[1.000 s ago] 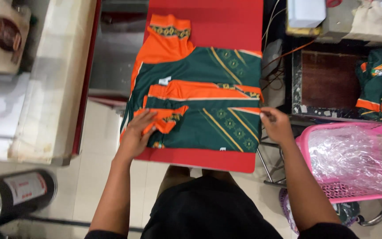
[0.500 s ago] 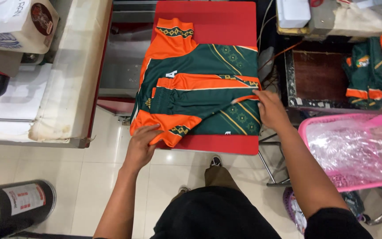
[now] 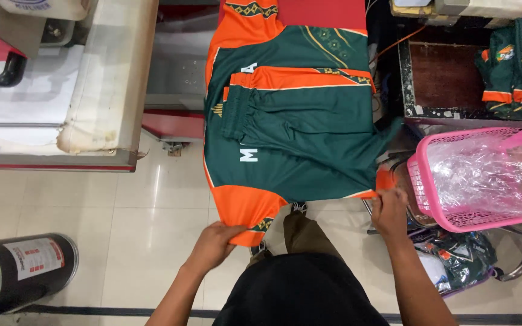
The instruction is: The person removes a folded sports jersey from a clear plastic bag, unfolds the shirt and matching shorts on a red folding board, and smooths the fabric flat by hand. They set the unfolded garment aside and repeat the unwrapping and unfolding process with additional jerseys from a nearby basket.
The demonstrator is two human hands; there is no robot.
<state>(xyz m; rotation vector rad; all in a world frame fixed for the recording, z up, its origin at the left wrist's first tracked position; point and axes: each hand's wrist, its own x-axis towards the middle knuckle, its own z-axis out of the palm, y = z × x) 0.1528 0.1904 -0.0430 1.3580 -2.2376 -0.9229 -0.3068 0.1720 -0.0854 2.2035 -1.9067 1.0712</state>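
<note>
Over a red table (image 3: 333, 12), both hands pinch the green and orange sports shirt (image 3: 291, 145): left hand (image 3: 212, 244) one corner, right hand (image 3: 389, 208) another, mid-fold; next needs flat laying.

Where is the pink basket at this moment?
In the head view, the pink basket sits at the right edge, lined with clear plastic, just beyond the right hand and beside the green-and-orange garment.

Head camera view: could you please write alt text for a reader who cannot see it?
A person's left hand and right hand grip the near edge of a green and orange jersey spread over a red table. A pink basket of clear plastic bags stands at the right.
</note>
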